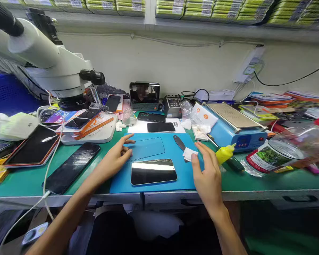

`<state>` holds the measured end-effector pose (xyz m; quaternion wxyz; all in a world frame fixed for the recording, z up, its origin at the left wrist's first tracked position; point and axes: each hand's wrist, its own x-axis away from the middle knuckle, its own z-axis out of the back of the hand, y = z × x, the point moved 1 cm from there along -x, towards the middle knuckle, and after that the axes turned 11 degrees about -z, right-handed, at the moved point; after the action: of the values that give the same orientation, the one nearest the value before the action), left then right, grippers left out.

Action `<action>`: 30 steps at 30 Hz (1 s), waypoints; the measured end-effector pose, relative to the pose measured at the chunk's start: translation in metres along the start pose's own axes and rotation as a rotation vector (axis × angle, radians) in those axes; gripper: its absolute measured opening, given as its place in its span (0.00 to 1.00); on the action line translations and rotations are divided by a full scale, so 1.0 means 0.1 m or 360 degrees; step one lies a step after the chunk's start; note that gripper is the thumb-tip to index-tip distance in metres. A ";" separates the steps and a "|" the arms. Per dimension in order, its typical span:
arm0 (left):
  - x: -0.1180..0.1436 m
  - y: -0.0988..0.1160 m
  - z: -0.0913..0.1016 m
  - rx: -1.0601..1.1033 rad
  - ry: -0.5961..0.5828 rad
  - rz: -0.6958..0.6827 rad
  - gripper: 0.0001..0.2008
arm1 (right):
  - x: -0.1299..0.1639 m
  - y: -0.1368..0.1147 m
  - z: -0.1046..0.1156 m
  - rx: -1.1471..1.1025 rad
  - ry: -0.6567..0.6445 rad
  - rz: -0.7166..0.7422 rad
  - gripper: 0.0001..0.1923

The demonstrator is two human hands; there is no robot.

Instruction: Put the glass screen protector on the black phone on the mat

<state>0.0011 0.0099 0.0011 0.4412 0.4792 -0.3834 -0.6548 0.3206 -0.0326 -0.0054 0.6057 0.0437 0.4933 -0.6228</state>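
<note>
Glass-fronted phone (153, 171), screen up, lying flat on the blue mat (175, 179) at the near edge of the green surface (23, 182), between both hands. Likely stiff, slick and fragile; best taken by its long edges. Left hand (116, 160): fingers loosely spread, empty, resting on the mat. Right hand (207, 173): fingers open, beside a white wipe (189, 154), just touching or just short of it.

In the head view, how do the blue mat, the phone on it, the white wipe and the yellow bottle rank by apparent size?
Largest to smallest, as they look:
1. blue mat
2. phone
3. yellow bottle
4. white wipe
The last two look close in size, so their order is unsure.
</note>
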 end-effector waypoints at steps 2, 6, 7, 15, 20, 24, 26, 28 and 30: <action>-0.03 -0.01 0.00 0.0058 0.0008 0.0004 0.28 | 0.01 -0.01 0.01 -0.0001 -0.0010 -0.0002 0.19; -0.05 0.00 0.01 0.0216 0.0048 0.0039 0.29 | 0.03 -0.01 0.03 -0.0008 -0.0021 -0.0010 0.18; -0.05 0.01 0.01 0.0256 0.0065 0.0053 0.29 | 0.03 -0.01 0.03 -0.0011 -0.0024 -0.0011 0.18; -0.04 0.12 0.02 0.0592 0.0351 0.0150 0.23 | 0.03 -0.04 0.04 -0.0075 -0.0057 0.0036 0.17; -0.03 0.10 0.07 0.0778 0.0595 0.0173 0.15 | 0.22 -0.17 0.16 -0.0224 -0.0470 0.0313 0.14; -0.02 0.08 0.12 0.0851 0.0776 0.0142 0.12 | 0.37 -0.28 0.17 -0.0199 -0.0845 0.0579 0.18; -0.03 0.08 0.13 0.0871 0.0822 0.0136 0.10 | 0.38 -0.29 0.17 -0.0159 -0.0913 0.0670 0.21; -0.03 0.09 0.14 0.0882 0.0836 0.0144 0.09 | 0.38 -0.27 0.18 -0.0228 -0.0981 0.0714 0.20; -0.03 0.10 0.13 0.0887 0.0831 0.0157 0.09 | 0.37 -0.23 0.22 -0.0444 -0.1002 0.0647 0.17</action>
<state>-0.0095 0.0104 0.0140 0.4078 0.7123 -0.4441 -0.3593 0.3045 -0.0787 -0.0055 0.8383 -0.1352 0.3447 -0.4002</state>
